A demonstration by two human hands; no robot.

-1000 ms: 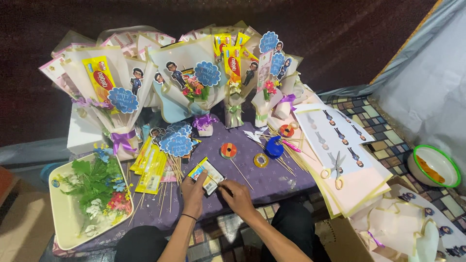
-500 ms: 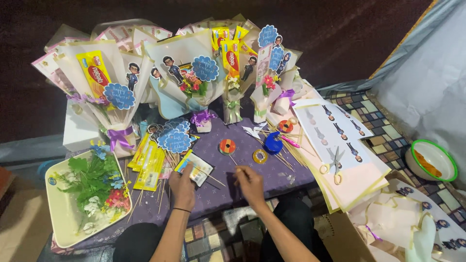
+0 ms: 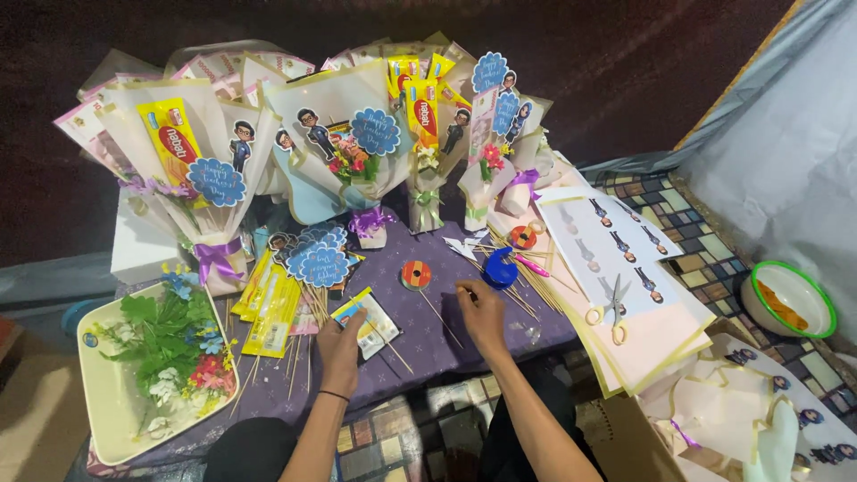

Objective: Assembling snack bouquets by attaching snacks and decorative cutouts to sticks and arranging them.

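Observation:
My left hand (image 3: 340, 349) holds a small snack packet (image 3: 366, 319) fixed to a thin wooden skewer, resting on the purple tablecloth (image 3: 406, 344). My right hand (image 3: 482, 314) lies on the cloth just right of it, fingers curled, touching thin skewers near a round orange tape roll (image 3: 416, 275) and a blue tape dispenser (image 3: 500, 268). Yellow snack packets (image 3: 268, 303) and round blue scalloped tags on sticks (image 3: 321, 263) lie to the left of my left hand.
Several paper-wrapped bouquets (image 3: 335, 152) with snacks and cartoon cutouts stand at the back. A cream tray (image 3: 103, 415) of artificial flowers sits at left. Scissors (image 3: 611, 308) lie on sheets of printed figures at right. A green-rimmed bowl (image 3: 790, 299) sits far right.
My right hand has moved up and to the right, away from the packet toward the skewers and tape. My left hand keeps the packet, shifted slightly.

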